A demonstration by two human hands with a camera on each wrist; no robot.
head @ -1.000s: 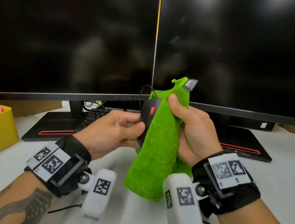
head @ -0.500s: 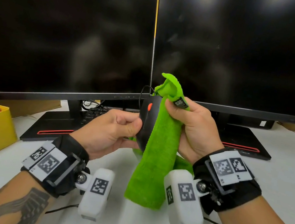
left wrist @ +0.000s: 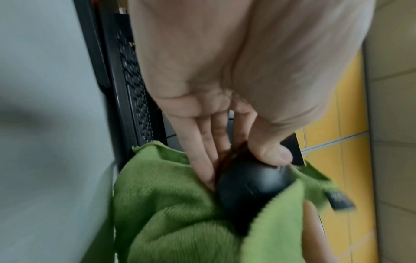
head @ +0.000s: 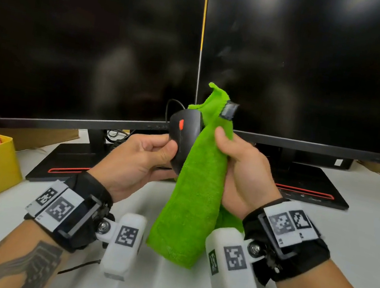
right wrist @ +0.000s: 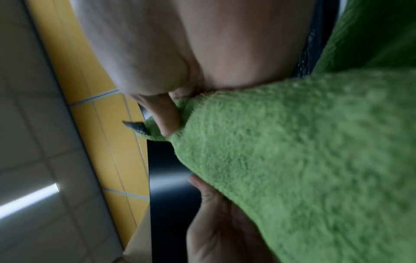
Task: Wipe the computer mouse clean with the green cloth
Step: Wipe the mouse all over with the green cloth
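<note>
Two dark monitors [head: 88, 39] loom behind. Left hand [head: 138, 160] pinches the mouse [head: 183, 137] aloft; right hand [head: 241, 175] grips the green cloth [head: 195, 195] against its side. Wiping looks midway, its buttons uncovered.

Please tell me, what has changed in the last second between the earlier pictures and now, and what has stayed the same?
The right hand slid the green cloth along the mouse: its tagged top corner dipped toward the thumb half a second ago and now stands up again. More of the mouse's black top with the red wheel shows now. Nothing was let go: the left hand still holds the mouse, and the right hand still grips the cloth.
</note>
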